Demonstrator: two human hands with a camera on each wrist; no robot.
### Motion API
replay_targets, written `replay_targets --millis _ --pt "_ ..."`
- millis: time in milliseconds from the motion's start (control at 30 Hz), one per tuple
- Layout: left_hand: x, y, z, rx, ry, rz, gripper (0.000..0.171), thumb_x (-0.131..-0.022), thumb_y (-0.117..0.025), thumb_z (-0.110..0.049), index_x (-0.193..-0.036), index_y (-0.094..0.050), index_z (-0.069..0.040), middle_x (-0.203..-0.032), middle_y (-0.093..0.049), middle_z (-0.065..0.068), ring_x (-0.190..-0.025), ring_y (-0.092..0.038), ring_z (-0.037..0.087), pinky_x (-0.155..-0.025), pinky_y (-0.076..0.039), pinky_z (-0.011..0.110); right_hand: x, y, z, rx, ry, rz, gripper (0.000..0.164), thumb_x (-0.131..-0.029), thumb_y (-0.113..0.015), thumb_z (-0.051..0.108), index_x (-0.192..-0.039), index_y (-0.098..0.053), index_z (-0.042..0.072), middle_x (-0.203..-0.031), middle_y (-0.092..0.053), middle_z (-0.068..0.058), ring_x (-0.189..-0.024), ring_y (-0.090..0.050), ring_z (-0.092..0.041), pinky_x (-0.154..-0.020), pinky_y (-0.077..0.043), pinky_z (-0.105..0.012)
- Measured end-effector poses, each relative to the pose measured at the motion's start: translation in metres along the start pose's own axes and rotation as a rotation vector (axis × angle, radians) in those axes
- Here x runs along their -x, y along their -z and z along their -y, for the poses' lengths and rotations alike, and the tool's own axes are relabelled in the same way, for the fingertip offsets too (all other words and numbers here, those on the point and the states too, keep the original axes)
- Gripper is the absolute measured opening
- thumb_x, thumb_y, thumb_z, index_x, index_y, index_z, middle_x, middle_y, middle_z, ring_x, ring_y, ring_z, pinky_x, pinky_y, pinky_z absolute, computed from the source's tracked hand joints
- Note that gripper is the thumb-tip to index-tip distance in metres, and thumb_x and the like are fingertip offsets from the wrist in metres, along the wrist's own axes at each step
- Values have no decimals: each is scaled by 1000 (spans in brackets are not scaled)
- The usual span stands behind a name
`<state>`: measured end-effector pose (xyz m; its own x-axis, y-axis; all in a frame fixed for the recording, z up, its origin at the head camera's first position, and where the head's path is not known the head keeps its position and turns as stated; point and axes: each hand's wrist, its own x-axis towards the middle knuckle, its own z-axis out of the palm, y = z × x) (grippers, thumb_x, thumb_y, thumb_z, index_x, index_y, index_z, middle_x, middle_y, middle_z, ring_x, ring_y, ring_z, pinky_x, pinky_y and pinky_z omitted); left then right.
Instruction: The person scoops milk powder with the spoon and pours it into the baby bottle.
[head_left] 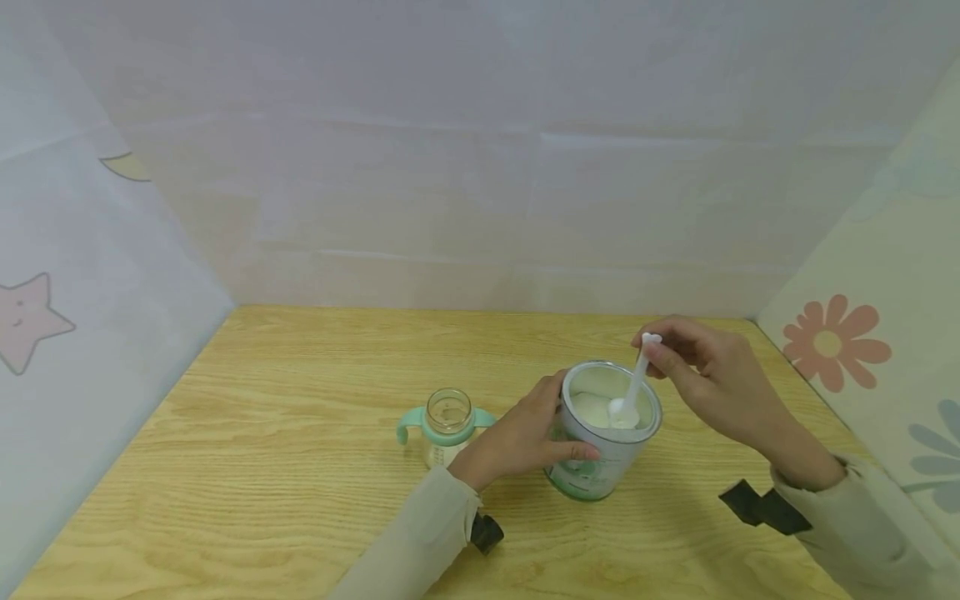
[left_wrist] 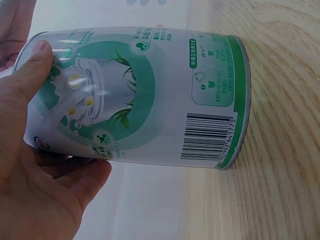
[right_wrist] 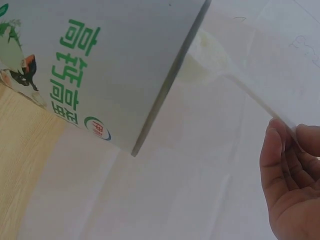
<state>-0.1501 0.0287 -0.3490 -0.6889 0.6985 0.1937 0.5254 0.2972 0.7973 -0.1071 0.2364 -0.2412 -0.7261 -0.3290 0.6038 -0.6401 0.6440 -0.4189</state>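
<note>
One scoop (head_left: 637, 379), right fingers (right_wrist: 272, 150) pinching, left fingers (left_wrist: 36, 65) round can (left_wrist: 165, 95)

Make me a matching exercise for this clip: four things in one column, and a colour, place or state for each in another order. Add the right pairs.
Things
1. bottle
2. can
3. scoop
4. printed star

Descriptions
A. pink, at the head view's left edge
B. held by the left hand, with powder inside
C. white, pinched by the right hand
D. fitted with green handles

Pairs: 1-D; 2-B; 3-C; 4-A
</note>
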Motion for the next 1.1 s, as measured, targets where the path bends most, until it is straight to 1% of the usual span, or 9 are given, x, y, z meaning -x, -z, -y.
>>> replay_targets --millis 400,500,600,700,867,1000,1100 --pt "0 0 1 13 -17 2 94 -81 -72 -42 -151 -12 -23 -141 -37 1 -129 -41 15 -107 -38 36 2 -1 -1 -13 0 1 19 -88 -58 -11 -97 -65 4 -76 -64 8 -67 -60 6 -63 -49 -11" --pt "0 0 0 8 -20 1 94 -81 -72 -42 -151 -12 -23 -141 -37 1 -129 -41 15 -107 -39 36 1 -1 -1 -8 14 -6 19 -88 -58 -10 -99 -66 3 -76 -64 6 -67 -60 6 -64 -49 -10" --pt "1 1 0 3 -8 3 93 -81 -71 -43 -151 -12 -24 -142 -36 2 -129 -41 15 -107 -39 36 -1 -1 -1 1 33 -14 21 -88 -59 -9 -104 -66 3 -76 -65 4 -67 -59 5 -63 -48 -10" --pt "2 2 -2 -32 21 1 94 -82 -70 -46 -152 -12 -21 -143 -35 3 -129 -41 16 -107 -40 38 -2 -1 -1 10 49 -24 24 -88 -59 -9 -107 -65 3 -77 -65 2 -66 -59 5 -62 -47 -10" --pt "5 7 -5 -61 57 -3 96 -81 -68 -50 -152 -12 -18 -145 -34 4 -131 -41 16 -107 -40 40 -2 -2 -1 13 49 -46 25 -86 -61 -10 -107 -67 3 -76 -65 1 -66 -59 6 -62 -47 -9" --pt "5 10 -7 -64 45 3 94 -81 -69 -49 -151 -15 -16 -145 -34 4 -132 -40 16 -107 -40 40 -4 -2 -2 5 63 -62 25 -84 -62 -12 -105 -68 1 -76 -66 -1 -66 -59 8 -64 -48 -8" --pt "6 13 -9 -92 45 8 94 -82 -68 -49 -151 -14 -15 -148 -32 6 -134 -39 19 -108 -39 41 -5 -2 -3 6 73 -70 25 -83 -63 -14 -103 -68 0 -74 -67 -3 -65 -59 8 -64 -49 -7"
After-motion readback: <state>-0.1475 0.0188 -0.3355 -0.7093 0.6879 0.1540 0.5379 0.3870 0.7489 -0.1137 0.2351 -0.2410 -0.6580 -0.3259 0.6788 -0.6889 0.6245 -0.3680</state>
